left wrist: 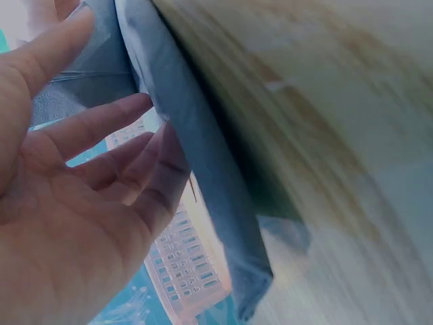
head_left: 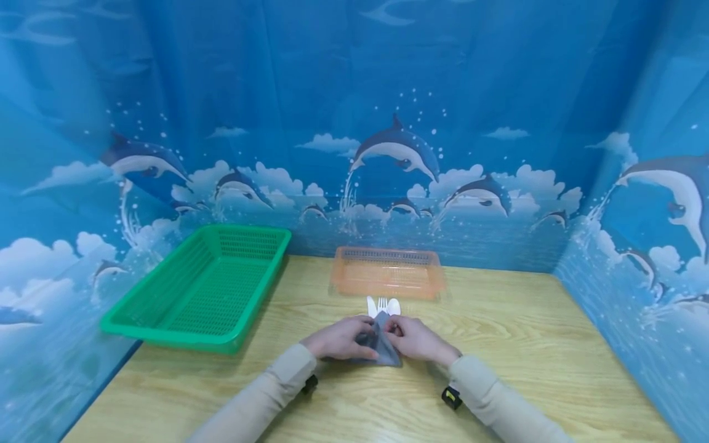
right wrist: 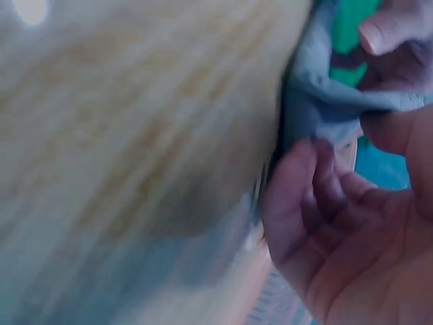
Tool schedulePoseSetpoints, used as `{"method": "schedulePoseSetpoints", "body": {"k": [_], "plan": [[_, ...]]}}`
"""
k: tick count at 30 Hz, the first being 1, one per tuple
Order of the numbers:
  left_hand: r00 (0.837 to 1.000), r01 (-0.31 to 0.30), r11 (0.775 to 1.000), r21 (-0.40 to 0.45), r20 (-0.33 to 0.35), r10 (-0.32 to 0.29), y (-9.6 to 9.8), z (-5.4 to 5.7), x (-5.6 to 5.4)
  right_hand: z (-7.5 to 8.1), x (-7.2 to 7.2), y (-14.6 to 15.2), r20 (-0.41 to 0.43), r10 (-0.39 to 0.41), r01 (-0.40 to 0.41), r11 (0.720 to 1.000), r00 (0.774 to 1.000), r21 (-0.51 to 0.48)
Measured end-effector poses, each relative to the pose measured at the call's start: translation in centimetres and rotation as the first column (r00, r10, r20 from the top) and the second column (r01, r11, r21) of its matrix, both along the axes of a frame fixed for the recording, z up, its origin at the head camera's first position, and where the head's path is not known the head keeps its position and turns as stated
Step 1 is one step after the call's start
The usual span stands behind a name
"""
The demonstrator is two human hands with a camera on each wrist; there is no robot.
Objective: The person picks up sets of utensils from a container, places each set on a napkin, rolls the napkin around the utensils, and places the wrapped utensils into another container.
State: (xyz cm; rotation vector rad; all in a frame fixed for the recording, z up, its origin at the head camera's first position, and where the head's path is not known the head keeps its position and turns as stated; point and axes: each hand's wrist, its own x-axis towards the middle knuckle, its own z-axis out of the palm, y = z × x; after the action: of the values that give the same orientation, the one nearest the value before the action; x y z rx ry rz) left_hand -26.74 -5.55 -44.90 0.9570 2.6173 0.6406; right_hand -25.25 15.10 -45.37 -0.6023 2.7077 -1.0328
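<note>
A grey napkin [head_left: 389,352] lies on the table between the two hands, partly folded. A white plastic knife [head_left: 372,306], fork [head_left: 382,304] and spoon [head_left: 394,306] lie side by side, their heads showing past the napkin's far end and the rest hidden by it. My left hand [head_left: 344,338] rests at the napkin's left side, thumb and fingers spread apart; in the left wrist view its fingertips touch the napkin's folded edge [left wrist: 196,149]. My right hand [head_left: 416,339] pinches a raised flap [right wrist: 338,98] of the napkin between thumb and fingers.
Behind the cutlery, near the back edge of the wooden table [head_left: 498,344], stands a translucent orange basket [head_left: 388,292]. A larger green basket [head_left: 244,329] is at the left. Blue curtains [head_left: 310,74] with dolphins enclose the back and sides.
</note>
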Motion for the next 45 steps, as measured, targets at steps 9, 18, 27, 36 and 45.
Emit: {"method": "schedulePoseSetpoints", "body": {"k": [9,18,27,36,45], "plan": [[0.998,-0.021,1.000,0.002,0.062,0.021,-0.4,0.5,0.0,-0.5,0.9,-1.7,-0.314,0.024,0.082,0.944,0.949,0.320],[0.997,-0.074,0.990,0.119,0.043,0.069,-0.3,0.3,0.2,-0.8,0.4,-2.1,-0.353,0.085,0.059,0.924,0.932,0.378],[0.939,-0.203,0.979,0.032,0.288,0.186,-0.4,0.5,0.3,-0.6,-0.1,-2.2,-0.431,0.136,0.062,0.908,0.892,0.414],[0.886,-0.221,0.975,0.007,0.418,0.198,-0.2,0.5,-0.1,-0.7,-1.2,-2.0,-0.389,0.137,0.026,0.922,0.911,0.386],[0.887,-0.224,0.974,-0.019,0.411,0.212,-0.1,0.7,0.1,-0.4,-2.0,-1.6,-0.322,0.175,-0.054,0.935,0.931,0.351]]}}
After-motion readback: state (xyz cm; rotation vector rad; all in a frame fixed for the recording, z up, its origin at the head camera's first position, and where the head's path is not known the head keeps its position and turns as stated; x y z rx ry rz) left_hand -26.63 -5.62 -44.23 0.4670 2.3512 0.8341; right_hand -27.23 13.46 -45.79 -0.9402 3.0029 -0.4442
